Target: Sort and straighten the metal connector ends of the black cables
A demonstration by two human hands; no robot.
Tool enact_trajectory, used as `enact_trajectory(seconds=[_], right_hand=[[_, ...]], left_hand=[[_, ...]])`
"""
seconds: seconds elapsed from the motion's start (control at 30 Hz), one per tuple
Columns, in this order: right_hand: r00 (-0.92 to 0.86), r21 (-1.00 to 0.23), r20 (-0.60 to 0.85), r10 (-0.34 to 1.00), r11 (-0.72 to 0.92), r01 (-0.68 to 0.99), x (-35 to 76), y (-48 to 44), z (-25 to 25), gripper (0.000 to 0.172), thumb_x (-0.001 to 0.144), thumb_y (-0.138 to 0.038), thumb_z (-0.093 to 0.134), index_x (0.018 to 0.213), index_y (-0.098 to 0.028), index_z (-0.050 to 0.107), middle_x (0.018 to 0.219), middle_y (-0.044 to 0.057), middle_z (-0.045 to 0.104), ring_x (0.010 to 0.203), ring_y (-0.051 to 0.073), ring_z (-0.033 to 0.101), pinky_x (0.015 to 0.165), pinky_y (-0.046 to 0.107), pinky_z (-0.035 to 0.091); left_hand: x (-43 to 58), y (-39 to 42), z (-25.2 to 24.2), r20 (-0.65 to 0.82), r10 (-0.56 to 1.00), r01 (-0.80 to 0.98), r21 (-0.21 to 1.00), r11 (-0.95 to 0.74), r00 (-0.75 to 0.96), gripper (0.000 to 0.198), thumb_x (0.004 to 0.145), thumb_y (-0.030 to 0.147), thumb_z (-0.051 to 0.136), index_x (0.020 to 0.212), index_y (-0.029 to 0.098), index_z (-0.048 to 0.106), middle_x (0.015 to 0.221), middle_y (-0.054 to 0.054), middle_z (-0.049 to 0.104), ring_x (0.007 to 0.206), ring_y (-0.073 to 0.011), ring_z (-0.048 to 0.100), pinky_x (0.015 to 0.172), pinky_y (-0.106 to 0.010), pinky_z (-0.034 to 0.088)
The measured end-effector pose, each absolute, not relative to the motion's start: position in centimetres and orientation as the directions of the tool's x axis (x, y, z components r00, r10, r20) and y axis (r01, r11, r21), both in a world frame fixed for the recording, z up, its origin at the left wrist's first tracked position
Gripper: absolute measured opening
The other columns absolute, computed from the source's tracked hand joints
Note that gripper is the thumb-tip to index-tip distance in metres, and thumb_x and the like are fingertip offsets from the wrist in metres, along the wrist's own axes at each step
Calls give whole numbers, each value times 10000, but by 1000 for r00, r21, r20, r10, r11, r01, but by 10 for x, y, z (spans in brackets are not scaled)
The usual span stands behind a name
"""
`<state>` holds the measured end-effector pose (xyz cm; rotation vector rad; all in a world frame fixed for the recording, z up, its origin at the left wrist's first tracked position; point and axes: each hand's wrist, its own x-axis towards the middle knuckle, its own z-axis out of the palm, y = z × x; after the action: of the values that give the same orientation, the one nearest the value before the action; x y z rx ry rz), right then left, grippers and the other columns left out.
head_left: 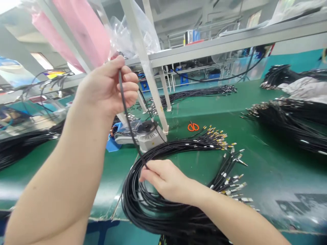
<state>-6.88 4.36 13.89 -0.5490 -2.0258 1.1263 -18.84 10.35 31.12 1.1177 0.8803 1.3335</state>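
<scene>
Raised at the upper left, my left hand (116,85) is closed around a black cable (127,115). The cable runs down from it to my right hand (166,178), whose thumb and fingers pinch the same cable. Beneath my right hand lies a large looped bundle of black cables (133,207) on the green table. Metal connectors and yellowish tips (217,137) stick out at the bundle's right ends. Just behind the cable stands a grey device with a round black dial (146,128). How the cable continues beyond my left fist is partly hidden.
Orange-handled scissors (193,127) lie behind the bundle. More black cable bundles (293,119) rest at the right, at the back and at the far left. White shelf posts (153,85) rise from the green table (255,163), holding a shelf (217,47) above.
</scene>
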Motion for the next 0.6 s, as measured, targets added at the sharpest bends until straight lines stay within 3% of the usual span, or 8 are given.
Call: enact_trajectory(seconds=[0.1, 0.2, 0.3, 0.4, 0.47, 0.53, 0.6], right_hand=[[-478, -895, 434, 763, 305, -327, -51, 54, 171, 234, 900, -227, 357, 729, -161, 503, 532, -51, 476, 461, 62, 475, 481, 181, 403], [-316, -815, 488, 814, 295, -498, -10, 68, 193, 177, 879, -271, 426, 761, -179, 520, 471, -90, 375, 362, 41, 352, 374, 159, 317], [-403, -809, 539, 739, 322, -492, 12, 81, 190, 148, 864, -287, 458, 807, -194, 558, 501, -84, 425, 415, 49, 415, 447, 173, 392], [-811, -906, 405, 421, 305, -294, -9, 82, 163, 122, 817, -244, 517, 787, -157, 597, 616, -35, 559, 580, 81, 547, 604, 206, 467], [-894, -913, 356, 271, 302, -273, -34, 77, 150, 140, 810, -225, 509, 809, -128, 611, 682, 1, 600, 647, 100, 577, 661, 217, 474], [-767, -857, 512, 387, 281, -431, -53, 69, 155, 209, 842, -252, 450, 917, -129, 603, 758, 25, 619, 691, 113, 591, 670, 229, 482], [-581, -786, 617, 530, 393, -477, -52, 60, 179, 242, 861, -262, 422, 994, -168, 600, 828, 27, 630, 716, 121, 591, 654, 236, 482]], left_hand=[[-195, 112, 311, 86, 996, -310, 948, -69, 40, 389, 921, 224, 227, 549, 150, 316, 492, 69, 240, 374, 21, 167, 399, -94, 84], [-223, 106, 289, 41, 999, -191, 981, -37, 20, 398, 890, 186, 199, 513, 160, 323, 453, 54, 260, 358, -4, 150, 383, -138, 87], [-255, 89, 254, -144, 989, 25, 989, 145, -34, 399, 846, 161, 211, 475, 159, 357, 412, 24, 307, 334, -29, 203, 377, -176, 121], [-280, 71, 227, -235, 972, 156, 960, 231, 8, 327, 805, 222, 374, 489, 152, 426, 436, 1, 407, 368, -48, 299, 390, -187, 181], [-291, 61, 220, -219, 974, 177, 963, 205, 59, 300, 781, 287, 465, 511, 155, 460, 450, 0, 438, 387, -56, 327, 402, -192, 207], [-299, 54, 222, -187, 979, 155, 973, 173, 80, 322, 777, 354, 486, 519, 164, 470, 443, 5, 433, 386, -62, 331, 410, -201, 228], [-303, 47, 227, -159, 985, 157, 977, 147, 71, 345, 769, 390, 495, 504, 172, 458, 427, 9, 414, 376, -68, 331, 411, -212, 242]])
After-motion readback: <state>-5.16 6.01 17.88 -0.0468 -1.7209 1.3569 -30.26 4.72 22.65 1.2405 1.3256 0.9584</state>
